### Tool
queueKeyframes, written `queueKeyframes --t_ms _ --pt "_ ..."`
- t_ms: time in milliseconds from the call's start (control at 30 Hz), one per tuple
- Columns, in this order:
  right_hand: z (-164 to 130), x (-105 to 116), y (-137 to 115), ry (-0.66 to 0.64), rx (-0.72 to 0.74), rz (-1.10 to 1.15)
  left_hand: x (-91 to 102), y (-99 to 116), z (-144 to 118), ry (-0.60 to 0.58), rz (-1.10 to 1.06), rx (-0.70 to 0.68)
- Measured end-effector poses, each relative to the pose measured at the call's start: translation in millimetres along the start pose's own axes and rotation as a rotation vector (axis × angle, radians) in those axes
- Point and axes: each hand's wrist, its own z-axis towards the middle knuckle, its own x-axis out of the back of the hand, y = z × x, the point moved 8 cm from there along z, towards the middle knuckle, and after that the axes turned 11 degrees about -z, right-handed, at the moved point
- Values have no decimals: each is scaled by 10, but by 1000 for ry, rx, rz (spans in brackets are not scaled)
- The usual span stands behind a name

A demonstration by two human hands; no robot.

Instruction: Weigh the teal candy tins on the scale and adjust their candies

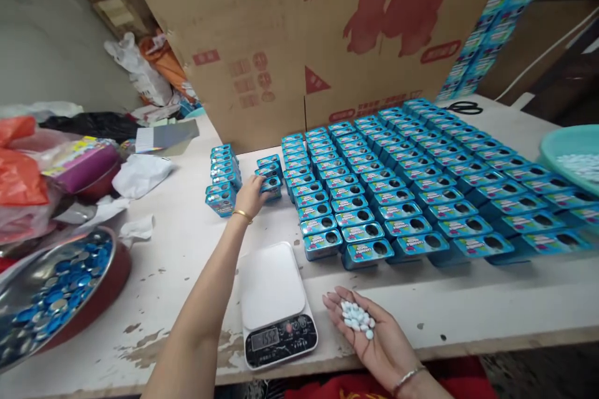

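Note:
My left hand (253,198), with a gold bangle on the wrist, reaches out past the kitchen scale. Its fingers are closed on the near end of a small blue tin (272,184), which stands at the front of a short row. My right hand (381,343) lies palm up near the table's front edge. A small heap of pale blue and white candies (358,317) rests in its cupped palm. Between my arms sits the white kitchen scale (271,287), its plate bare and its display lit. Many blue tins (358,250) with round holes on top stand in rows to the right.
Another short row of blue tins (221,190) stands left of my hand. At the left is a bowl (122,262) of blue and silver caps, with bags and papers behind. A large cardboard box (243,31) backs the table. Scissors (465,108) and a green basin (552,146) are right.

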Motion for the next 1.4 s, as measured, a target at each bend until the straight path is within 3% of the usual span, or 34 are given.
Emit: queueKeyframes --t_ms 100,300,433,533,633,767,900,1000,1100,1200,1267,1333,1400 --pt "26 35 -36 16 -5 8 29 -49 -3 53 24 18" --pt "94 61 15 48 -65 7 556 -371 -591 205 213 167" --pt "87 5 70 12 -82 -9 560 -565 -775 41 404 182" --pt "43 -10 67 -6 -70 -20 541 -487 -767 -78 456 114" --pt "-16 1 40 -25 -54 -30 640 -189 -816 -176 439 79" --pt "-77 30 51 -42 -60 -56 782 562 -1046 -305 394 -49" --pt "-129 28 127 -97 -75 -78 655 1234 -1323 -458 296 -151" --pt "-183 29 182 -146 -82 -83 502 1413 -1443 -530 260 -153" --pt "-240 49 211 -166 -85 -75 521 1549 -1495 -432 211 -181" --pt "-284 53 231 -205 -87 -59 572 1876 -1658 -270 79 -254" --pt "-303 34 241 -263 -84 -37 419 2165 -1870 -313 -49 -298" --pt "-313 26 255 -316 -82 -15 137 2421 -2111 -451 -147 -313" --pt "-311 54 268 -325 -79 -5 -106 2558 -2283 -512 -169 -283"
